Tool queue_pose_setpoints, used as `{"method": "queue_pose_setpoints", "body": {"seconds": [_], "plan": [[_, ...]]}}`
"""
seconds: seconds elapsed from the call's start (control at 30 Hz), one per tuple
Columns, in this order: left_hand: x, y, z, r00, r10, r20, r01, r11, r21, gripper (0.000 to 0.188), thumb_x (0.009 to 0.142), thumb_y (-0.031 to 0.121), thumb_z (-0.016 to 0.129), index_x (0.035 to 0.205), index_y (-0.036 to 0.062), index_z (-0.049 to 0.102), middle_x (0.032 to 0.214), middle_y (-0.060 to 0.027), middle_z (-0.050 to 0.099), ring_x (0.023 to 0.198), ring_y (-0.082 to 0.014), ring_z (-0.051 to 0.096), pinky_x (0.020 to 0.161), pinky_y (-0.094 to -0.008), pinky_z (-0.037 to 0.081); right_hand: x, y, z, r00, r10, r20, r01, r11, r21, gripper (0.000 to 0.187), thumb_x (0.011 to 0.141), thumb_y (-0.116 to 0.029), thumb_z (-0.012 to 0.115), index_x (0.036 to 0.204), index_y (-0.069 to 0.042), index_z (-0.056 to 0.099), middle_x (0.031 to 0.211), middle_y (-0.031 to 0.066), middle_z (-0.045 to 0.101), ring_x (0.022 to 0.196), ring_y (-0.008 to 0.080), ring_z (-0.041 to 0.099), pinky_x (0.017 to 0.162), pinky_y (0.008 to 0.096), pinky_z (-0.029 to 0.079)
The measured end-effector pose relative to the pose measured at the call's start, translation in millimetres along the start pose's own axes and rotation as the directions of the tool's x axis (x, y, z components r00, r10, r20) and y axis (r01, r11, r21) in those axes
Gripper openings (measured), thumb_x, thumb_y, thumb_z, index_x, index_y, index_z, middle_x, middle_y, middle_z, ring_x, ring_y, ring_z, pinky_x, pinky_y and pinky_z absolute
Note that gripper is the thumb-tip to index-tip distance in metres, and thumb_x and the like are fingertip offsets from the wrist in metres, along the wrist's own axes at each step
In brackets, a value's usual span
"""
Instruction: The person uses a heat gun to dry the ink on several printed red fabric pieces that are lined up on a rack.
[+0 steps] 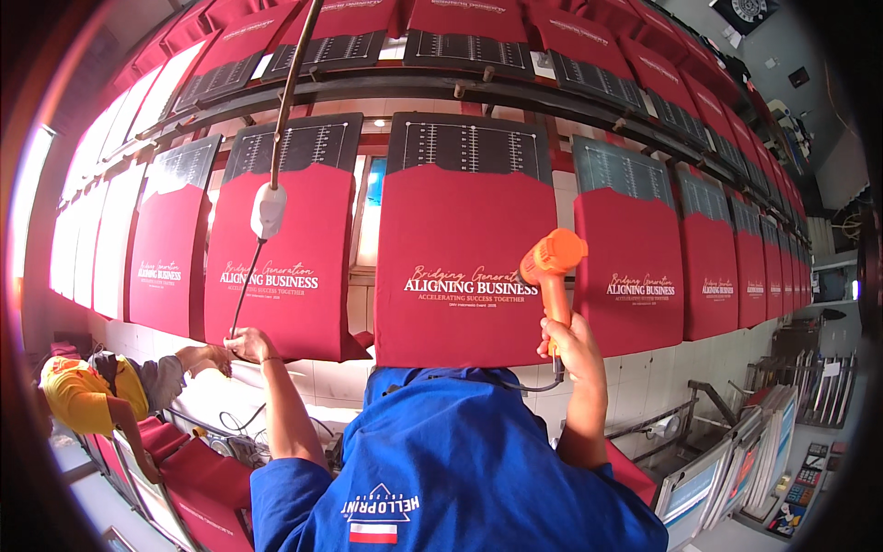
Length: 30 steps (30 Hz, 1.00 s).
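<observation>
While the right hand (pixel 578 348) grips the orange heat gun (pixel 554 281) by its handle, the nozzle faces left across the white lettering (pixel 470 287) on the near middle red shirt (pixel 460 221), presumably so the air meets the print. That shirt lies over a dark board (pixel 469 145), likely to hold it flat. The left hand (pixel 250 345) is farther left by the dark cord (pixel 246 287) below a white socket (pixel 269 212), perhaps to steady it; I cannot tell whether its small, indistinct fingers close on it.

White-lettered red fabric (pixel 464 225), white-lettered blue shirt (pixel 451 437)
</observation>
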<state>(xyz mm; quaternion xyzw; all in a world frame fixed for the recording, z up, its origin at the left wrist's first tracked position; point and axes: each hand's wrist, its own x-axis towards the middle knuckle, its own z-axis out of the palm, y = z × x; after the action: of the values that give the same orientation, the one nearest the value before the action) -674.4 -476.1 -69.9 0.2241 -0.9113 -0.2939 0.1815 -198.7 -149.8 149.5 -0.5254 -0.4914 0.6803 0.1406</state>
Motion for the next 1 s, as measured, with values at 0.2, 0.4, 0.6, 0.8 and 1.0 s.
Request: {"method": "queue_pose_setpoints", "body": {"seconds": [0.2,0.4,0.6,0.8,1.0], "plan": [[-23.5,34.6,-4.7,0.978,-0.209,-0.030,0.210,0.953,0.217,0.059,0.092,0.043,0.038,0.129,-0.0021,0.031,0.111,-0.0275,0.058,0.101,-0.0409,0.060,0.085,-0.0496,0.047,-1.3,-0.2,-0.8,0.998,-0.005,0.067,0.000,0.997,0.078,0.028,0.086,-0.019,0.062,0.103,0.002,0.052,0.074,0.0046,0.055,0.055,0.0133,0.057,0.051,0.0265,0.048],[-17.5,34.5,6.7,0.974,-0.217,-0.065,0.227,0.916,0.330,0.055,0.091,0.041,0.045,0.124,-0.0007,0.032,0.111,-0.0195,0.057,0.099,-0.0370,0.059,0.083,-0.0489,0.046,1.1,2.3,15.4,0.994,-0.004,0.105,-0.004,0.997,0.080,0.036,0.085,-0.019,0.062,0.112,0.004,0.053,0.074,0.0049,0.055,0.057,0.0138,0.057,0.054,0.0280,0.048],[-21.1,36.8,8.4,0.971,-0.234,0.040,0.197,0.887,0.418,0.067,0.093,0.046,0.036,0.139,0.0012,0.018,0.132,-0.0206,0.049,0.116,-0.0417,0.049,0.093,-0.0489,0.042,5.1,0.7,23.2,0.991,0.002,0.131,0.001,1.000,-0.023,0.035,0.085,-0.018,0.061,0.112,0.003,0.053,0.074,0.0048,0.055,0.057,0.0132,0.057,0.053,0.0271,0.048],[-16.7,36.6,4.6,0.968,-0.246,0.055,0.202,0.887,0.416,0.070,0.095,0.045,0.034,0.147,0.0033,0.014,0.144,-0.0137,0.042,0.121,-0.0442,0.045,0.099,-0.0490,0.038,7.5,-10.9,28.1,0.975,0.030,0.219,-0.034,0.999,0.015,0.035,0.086,-0.016,0.060,0.114,0.004,0.052,0.075,0.0048,0.055,0.057,0.0133,0.058,0.055,0.0271,0.049],[-8.1,20.2,18.9,0.973,-0.229,0.036,0.193,0.886,0.421,0.071,0.094,0.050,0.031,0.149,0.0099,0.013,0.151,-0.0107,0.030,0.124,-0.0447,0.041,0.102,-0.0517,0.033,14.0,-15.4,35.9,0.954,0.025,0.299,-0.025,1.000,-0.005,0.034,0.086,-0.015,0.060,0.113,0.003,0.052,0.076,0.0039,0.055,0.057,0.0128,0.058,0.055,0.0269,0.049]]}}
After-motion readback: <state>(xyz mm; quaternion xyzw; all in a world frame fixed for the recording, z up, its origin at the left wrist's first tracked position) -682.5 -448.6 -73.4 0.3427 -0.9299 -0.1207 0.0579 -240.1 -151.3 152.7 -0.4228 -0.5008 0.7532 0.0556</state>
